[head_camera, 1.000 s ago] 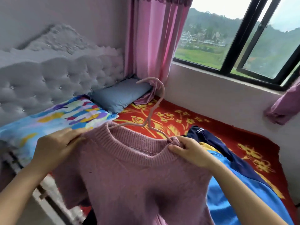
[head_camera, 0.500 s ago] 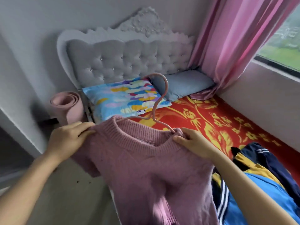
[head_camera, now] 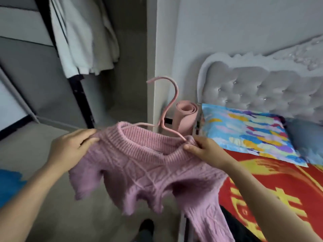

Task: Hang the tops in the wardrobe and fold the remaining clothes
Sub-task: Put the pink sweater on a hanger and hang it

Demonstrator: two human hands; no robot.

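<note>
Pink knit sweater (head_camera: 148, 168) on its hanger (head_camera: 167, 109), both hands (head_camera: 70, 149) (head_camera: 204, 151) pinching the shoulders, likely next needs hooking in the wardrobe (head_camera: 104, 49).

yellow characters on the red blanket (head_camera: 272, 173), too blurred to read.

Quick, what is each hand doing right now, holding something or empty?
Left hand: closed, gripping one shoulder of the pink sweater.
Right hand: closed, pinching the sweater's other shoulder, where the pink hanger goes in.
</note>
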